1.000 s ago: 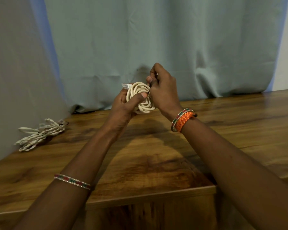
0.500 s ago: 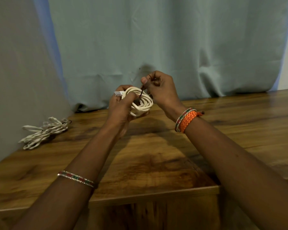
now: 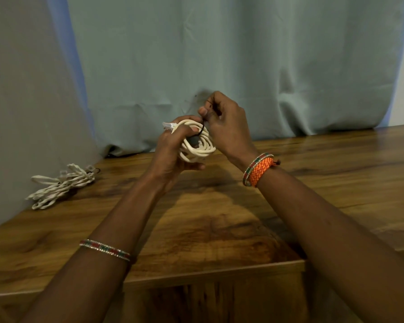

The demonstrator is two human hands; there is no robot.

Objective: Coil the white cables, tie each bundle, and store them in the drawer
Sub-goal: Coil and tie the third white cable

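Above table [image 3: 219, 229] mid, L hand [image 3: 170, 150] grips white coil [image 3: 197, 142], thumb over the loops, plug end sticking out left. R hand [image 3: 224, 122] fingers curled, pinching black tie [image 3: 202, 129] at coil top. 2nd bundle [image 3: 61, 185] lies by table's far-left corner, w/ dark tie.

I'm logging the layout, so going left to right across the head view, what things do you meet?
Tied cable bundle on the wooden table → left hand → coiled white cable → right hand → orange wristband.
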